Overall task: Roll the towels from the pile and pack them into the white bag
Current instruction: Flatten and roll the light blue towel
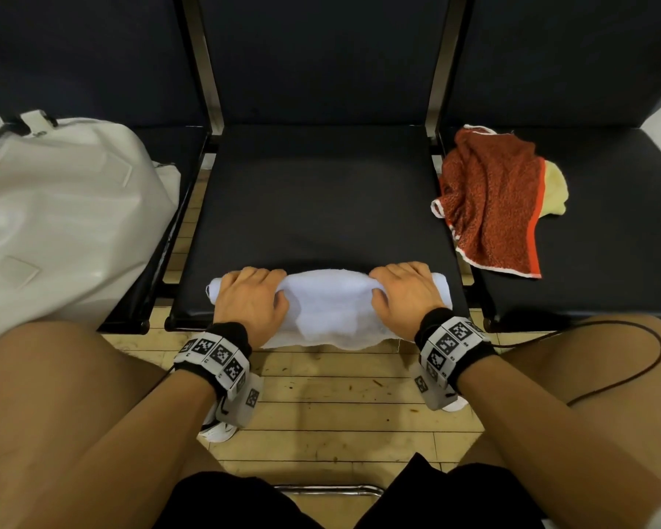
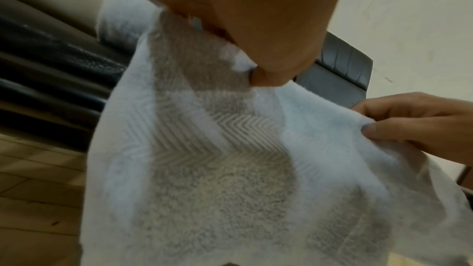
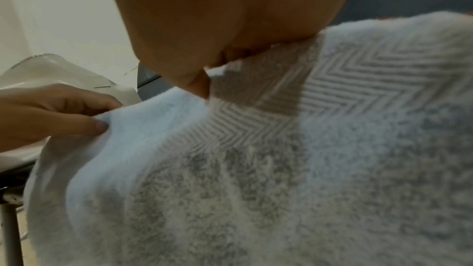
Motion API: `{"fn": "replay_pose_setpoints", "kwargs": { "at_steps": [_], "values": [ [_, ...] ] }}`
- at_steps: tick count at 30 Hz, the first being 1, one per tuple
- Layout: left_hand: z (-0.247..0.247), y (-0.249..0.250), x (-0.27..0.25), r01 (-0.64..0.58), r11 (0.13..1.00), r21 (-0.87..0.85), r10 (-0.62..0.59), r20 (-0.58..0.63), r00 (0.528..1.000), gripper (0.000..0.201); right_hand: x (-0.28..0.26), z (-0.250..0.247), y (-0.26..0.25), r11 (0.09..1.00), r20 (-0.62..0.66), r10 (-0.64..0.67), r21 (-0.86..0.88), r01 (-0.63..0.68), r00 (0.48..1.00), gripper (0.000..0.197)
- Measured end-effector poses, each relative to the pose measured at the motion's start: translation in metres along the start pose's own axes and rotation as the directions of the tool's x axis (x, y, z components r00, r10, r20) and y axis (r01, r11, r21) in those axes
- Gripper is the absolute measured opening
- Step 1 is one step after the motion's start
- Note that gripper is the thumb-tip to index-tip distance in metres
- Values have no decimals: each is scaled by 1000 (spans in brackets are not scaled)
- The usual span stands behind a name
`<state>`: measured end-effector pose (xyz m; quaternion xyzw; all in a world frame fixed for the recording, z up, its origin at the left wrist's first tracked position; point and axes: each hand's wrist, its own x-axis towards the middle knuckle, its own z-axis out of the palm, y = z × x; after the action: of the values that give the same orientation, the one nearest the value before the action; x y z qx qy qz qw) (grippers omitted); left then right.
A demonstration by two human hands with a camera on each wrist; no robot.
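Note:
A white towel [image 1: 329,299] lies rolled along the front edge of the middle black seat [image 1: 321,192], its loose end hanging over the edge toward the floor. My left hand [image 1: 250,295] grips the roll near its left end, fingers curled over the top. My right hand [image 1: 405,294] grips it near the right end the same way. Both wrist views show the hanging towel [image 2: 217,169] [image 3: 281,169] with a chevron band, and the other hand pinching the roll. The white bag [image 1: 62,208] sits on the left seat. A red towel [image 1: 489,200] lies crumpled over a yellow towel [image 1: 556,192] on the right seat.
Three dark padded seats stand side by side with metal frame gaps between them. Wooden floor [image 1: 321,406] lies below the seat edge. My bare knees flank the hands, and a thin cable [image 1: 626,376] loops over the right thigh.

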<state>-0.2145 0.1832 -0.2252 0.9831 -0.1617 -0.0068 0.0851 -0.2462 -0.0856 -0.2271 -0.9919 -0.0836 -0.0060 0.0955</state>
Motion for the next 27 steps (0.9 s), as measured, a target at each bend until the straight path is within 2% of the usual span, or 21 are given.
{"fn": "replay_pose_setpoints", "kwargs": {
  "at_steps": [3, 5, 8, 10, 13, 15, 19, 22, 25, 27],
  "values": [
    [-3, 0, -1, 11, 1000, 4, -11, -1, 1000, 40, 0, -6, -3, 1000, 45, 4, 13, -5, 999, 21],
    [-4, 0, -2, 10, 1000, -5, -10, 33, 999, 41, -1, -9, -3, 996, 82, 18, 80, -24, 996, 19],
    [-2, -1, -1, 14, 1000, -1, -14, 30, 999, 38, -1, -11, -3, 989, 119, 47, 131, -62, 992, 24],
    [1, -2, -1, 13, 999, 39, -11, -45, 999, 30, 1, -10, 0, 993, 64, 54, 103, -61, 996, 30],
    [2, 0, 1, 21, 997, 68, -11, -152, 988, 18, 4, -7, 1, 1000, -84, 8, 15, -7, 996, 16],
    [2, 2, 3, -3, 996, 89, 14, -121, 993, 12, 5, -4, -1, 999, -129, -31, -36, 26, 991, 18],
    [1, 2, -1, -12, 999, 37, 13, -33, 999, 31, 2, -1, -10, 999, 10, -41, -28, 41, 999, 24],
    [3, 4, -3, 9, 999, 31, -10, 51, 999, 52, -2, -4, -10, 1000, 69, -20, -11, 21, 997, 41],
    [4, 3, 0, 19, 1000, 7, -19, 41, 999, 47, -2, -4, -9, 1000, 135, 3, -31, 2, 991, 49],
    [5, 1, 1, -1, 1000, -13, 1, 0, 1000, 41, -2, -3, -7, 1000, 108, 3, -14, -1, 994, 46]
  ]
}}
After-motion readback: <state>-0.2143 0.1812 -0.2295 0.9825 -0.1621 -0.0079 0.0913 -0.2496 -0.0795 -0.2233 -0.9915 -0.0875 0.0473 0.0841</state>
